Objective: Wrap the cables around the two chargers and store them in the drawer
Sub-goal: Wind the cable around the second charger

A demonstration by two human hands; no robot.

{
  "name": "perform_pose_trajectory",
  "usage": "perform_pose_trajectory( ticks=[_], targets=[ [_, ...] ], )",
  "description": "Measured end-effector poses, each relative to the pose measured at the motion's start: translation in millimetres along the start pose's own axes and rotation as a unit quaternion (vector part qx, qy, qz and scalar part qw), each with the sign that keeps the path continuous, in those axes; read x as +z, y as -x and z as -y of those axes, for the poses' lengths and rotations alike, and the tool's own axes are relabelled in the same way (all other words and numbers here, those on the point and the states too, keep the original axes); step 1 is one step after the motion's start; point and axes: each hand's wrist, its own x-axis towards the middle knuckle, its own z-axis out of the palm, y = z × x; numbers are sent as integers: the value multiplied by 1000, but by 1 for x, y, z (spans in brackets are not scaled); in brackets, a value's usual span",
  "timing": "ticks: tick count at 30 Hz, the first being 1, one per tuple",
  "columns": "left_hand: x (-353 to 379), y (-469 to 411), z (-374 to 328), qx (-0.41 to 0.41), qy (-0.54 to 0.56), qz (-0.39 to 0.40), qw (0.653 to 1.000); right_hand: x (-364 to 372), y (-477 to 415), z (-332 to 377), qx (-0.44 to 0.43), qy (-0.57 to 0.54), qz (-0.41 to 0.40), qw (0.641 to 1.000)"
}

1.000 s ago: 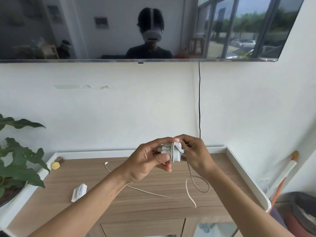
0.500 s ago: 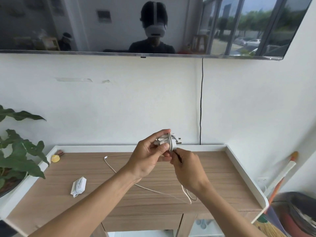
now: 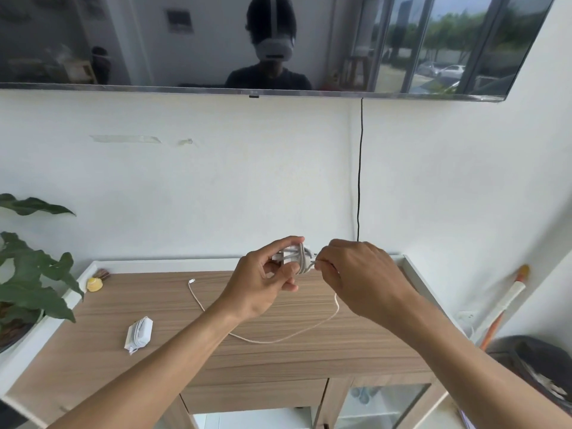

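The left hand (image 3: 260,283) holds a white charger (image 3: 292,253) up in the air, above the back edge of the bench (image 3: 278,360). Its fingers (image 3: 278,244) are curled round the charger. Some loops of the white cable (image 3: 278,340) go round the charger. The right hand (image 3: 356,274) pinches the cable just beside the charger. The rest of the cable hangs down and lies in a curve across the middle of the bench, and its end lies toward the back. The other charger (image 3: 139,331), with its cable wrapped round it, lies near the left edge of the bench. The drawer (image 3: 253,397) under the bench front is closed.
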Motion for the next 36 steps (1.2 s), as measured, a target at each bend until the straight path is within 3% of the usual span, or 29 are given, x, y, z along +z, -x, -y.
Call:
perform_pose_trajectory(
  ticks=[7,11,16,22,25,30,36],
  targets=[
    [-19,-1,-17,21,-63,95,993,-5,-18,-15,-165,128,-57,976],
    [-30,-8,-30,29,-22,103,994,-10,-32,-23,-143,148,-116,972],
    [-32,-13,-41,31,28,98,994,6,-38,-15,-32,-84,-135,987],
    [-31,-11,-49,14,93,119,988,0,-44,-14,22,-359,-59,931],
    [-32,-9,-50,3,136,131,982,-3,-46,-24,21,-359,-25,933],
    [-39,-7,-60,0,245,153,957,2,-56,-63,43,-360,-58,930],
    [-41,-11,-76,19,276,173,945,26,-55,-71,75,-410,-52,908]
  ],
)
